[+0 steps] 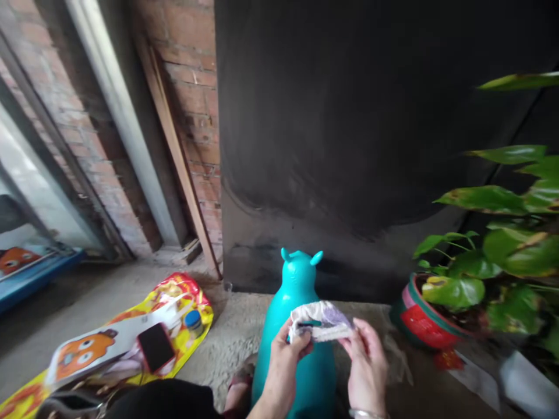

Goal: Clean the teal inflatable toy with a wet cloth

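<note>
Both hands hold a small white and lilac piece of cloth (pixel 320 322) stretched between them, low in the middle of the view. My left hand (pixel 283 364) pinches its left end. My right hand (pixel 365 365) grips its right end; a bracelet shows at that wrist. Right behind the cloth stands a teal inflatable animal toy (pixel 299 291) with two small ears, upright on the concrete floor.
A yellow printed mat (pixel 183 291) lies at the left with a dark phone (pixel 156 347), a blue-capped jar (pixel 193 321) and an orange cartoon board (pixel 82 350). A red potted plant (pixel 425 323) stands at the right. A dark panel (pixel 371 134) and brick wall (pixel 192 70) rise behind.
</note>
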